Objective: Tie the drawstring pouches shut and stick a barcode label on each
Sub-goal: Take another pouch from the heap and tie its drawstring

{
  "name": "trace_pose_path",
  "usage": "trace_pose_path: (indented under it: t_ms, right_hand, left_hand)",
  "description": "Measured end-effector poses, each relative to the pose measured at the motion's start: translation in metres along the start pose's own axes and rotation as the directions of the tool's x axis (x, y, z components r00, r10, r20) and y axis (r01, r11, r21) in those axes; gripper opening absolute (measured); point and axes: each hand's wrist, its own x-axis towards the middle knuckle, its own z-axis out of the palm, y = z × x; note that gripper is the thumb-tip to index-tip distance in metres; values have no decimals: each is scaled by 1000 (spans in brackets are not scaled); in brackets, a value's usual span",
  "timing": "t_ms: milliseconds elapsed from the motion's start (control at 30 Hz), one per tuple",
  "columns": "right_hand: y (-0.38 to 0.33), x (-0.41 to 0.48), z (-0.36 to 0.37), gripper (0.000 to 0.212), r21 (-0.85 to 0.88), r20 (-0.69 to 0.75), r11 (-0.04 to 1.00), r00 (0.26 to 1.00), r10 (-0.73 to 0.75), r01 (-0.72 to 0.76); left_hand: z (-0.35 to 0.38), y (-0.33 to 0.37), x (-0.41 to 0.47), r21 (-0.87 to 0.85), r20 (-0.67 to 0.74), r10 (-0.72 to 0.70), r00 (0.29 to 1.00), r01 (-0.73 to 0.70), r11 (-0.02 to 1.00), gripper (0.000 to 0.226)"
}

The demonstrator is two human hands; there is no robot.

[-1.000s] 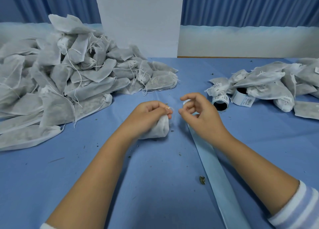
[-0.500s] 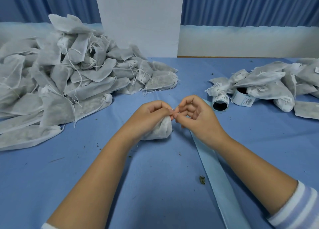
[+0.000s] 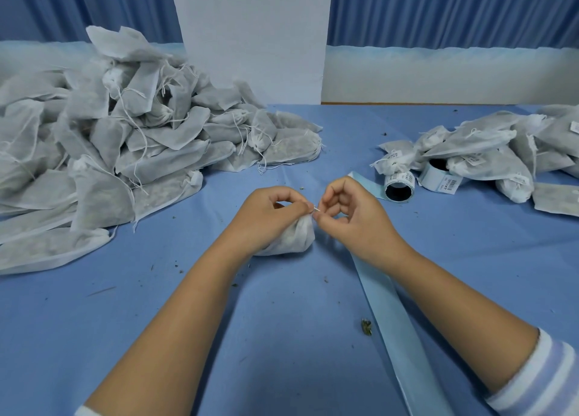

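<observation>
A pale blue paper strip (image 3: 391, 315) runs along the blue surface (image 3: 219, 337), passing beneath the right forearm. At mid-surface the left hand (image 3: 269, 209) curls its grip round the neck of a white pouch (image 3: 294, 240) lying on the surface, while the right hand (image 3: 351, 215) pinches the thin drawstring (image 3: 316, 209) at the pouch mouth, the fingertips of both hands almost meeting. Beyond, two label rolls (image 3: 398, 185) sit beside a heap of labelled pouches (image 3: 488, 152) at right; a larger pile of pouches (image 3: 125, 152) fills the left
</observation>
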Motion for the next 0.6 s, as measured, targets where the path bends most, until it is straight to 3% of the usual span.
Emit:
trace_pose_path:
  t_ms: [200, 367, 600]
  right_hand:
    - [1, -1, 0, 13, -190, -49, 982, 999, -22, 13]
    - [-1, 1, -3, 15, -189, -84, 982, 996, -19, 3]
    - [-4, 5, -10, 15, 117, 79, 961, 967, 243, -251]
  left_hand:
    - [0, -2, 1, 53, -26, 11, 1000, -9, 999, 17]
    - [-1, -2, 1, 70, -51, 38, 998, -35, 997, 16]
    - [-3, -2, 1, 35, -46, 50, 998, -49, 998, 18]
